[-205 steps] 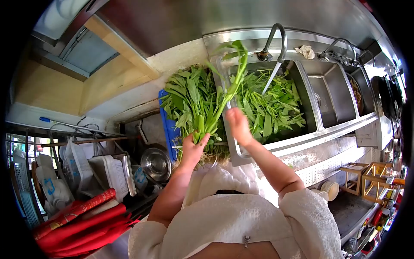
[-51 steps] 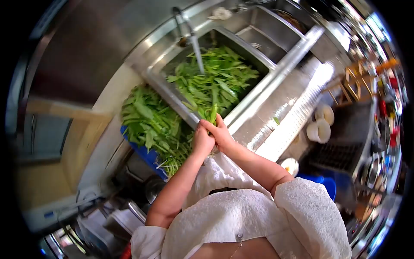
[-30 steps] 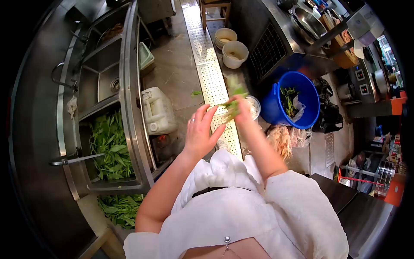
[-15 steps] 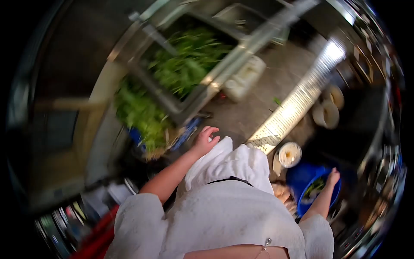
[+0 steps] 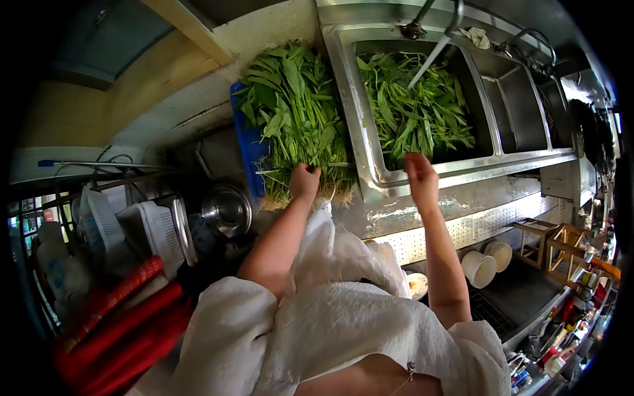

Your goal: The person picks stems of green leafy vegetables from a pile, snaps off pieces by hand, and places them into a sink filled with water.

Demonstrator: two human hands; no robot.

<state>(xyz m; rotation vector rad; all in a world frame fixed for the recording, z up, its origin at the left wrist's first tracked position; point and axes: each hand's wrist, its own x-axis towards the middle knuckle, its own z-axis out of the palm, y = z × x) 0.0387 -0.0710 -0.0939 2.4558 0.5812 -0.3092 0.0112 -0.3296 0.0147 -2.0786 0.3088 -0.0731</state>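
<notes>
A thick bundle of long-stemmed leafy greens (image 5: 297, 112) lies in a blue crate (image 5: 249, 148), with its pale roots toward me. At the lower stems, just above the roots, my left hand (image 5: 305, 182) has its fingers curled closed on the greens; their tips are partly hidden. My right hand (image 5: 421, 178) is raised over the front rim of the steel sink (image 5: 456, 173), its fingers loosely bent and nothing visible in them. More cut greens (image 5: 422, 109) fill the nearest sink basin, beyond that hand. A white tie (image 5: 339, 164) shows across the stems.
Right of the greens are further sink basins (image 5: 508, 105) and bent taps (image 5: 456, 20). A metal bowl (image 5: 226, 210) and white plastic baskets (image 5: 155, 228) stand at left. White tubs (image 5: 479, 267) and wooden stools (image 5: 564, 244) are at lower right, near a perforated metal strip (image 5: 422, 245).
My view has turned from the blue bucket to the sink and crate. My left hand has come to the bundled greens. My right hand has left the bucket and is now at the sink's edge.
</notes>
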